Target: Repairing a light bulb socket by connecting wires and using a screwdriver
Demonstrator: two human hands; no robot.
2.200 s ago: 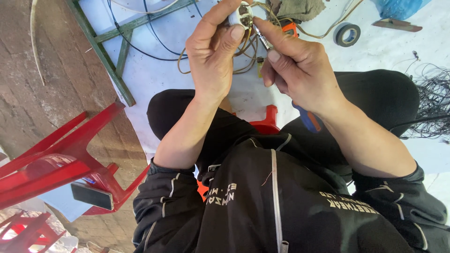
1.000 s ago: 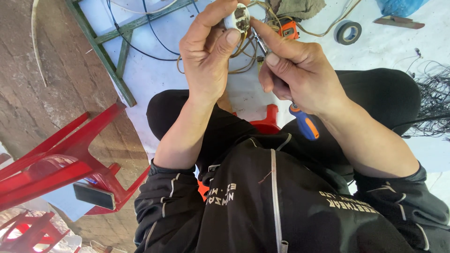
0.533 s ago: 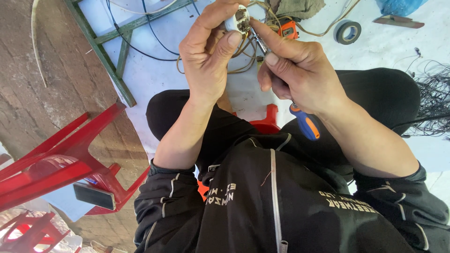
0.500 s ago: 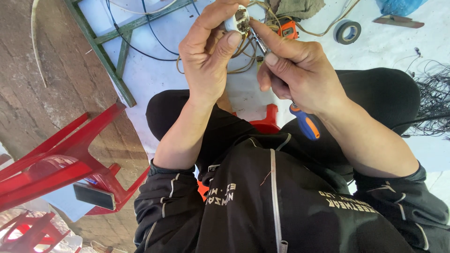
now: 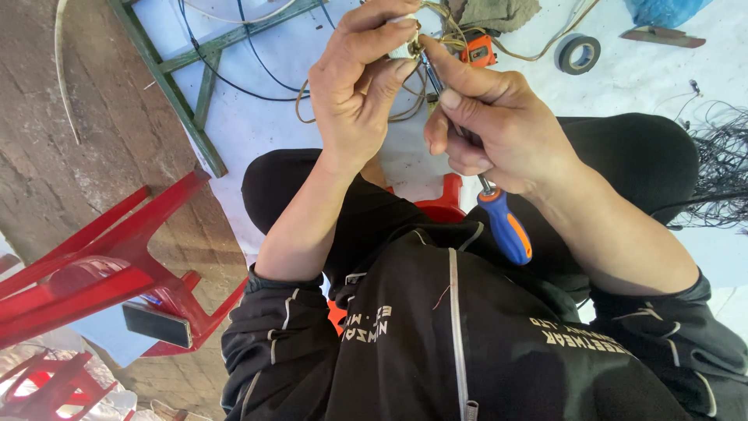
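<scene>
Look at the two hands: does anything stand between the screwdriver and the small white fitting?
Nothing visible does. The right hand holds the screwdriver, its shaft reaching up to the white fitting pinched in the left hand. The tip itself is hidden behind fingers and wires.

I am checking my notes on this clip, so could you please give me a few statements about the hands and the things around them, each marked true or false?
1. The right hand grips a screwdriver with a blue and orange handle. True.
2. The left hand rests flat on the red plastic chair. False: it is raised and pinches a small pale fitting with wires attached.
3. A roll of dark tape lies on the white sheet. True.
4. The screwdriver's tip points away from the fitting. False: its shaft runs up to the fitting.
5. The person wears a white jacket. False: it is black.
</scene>
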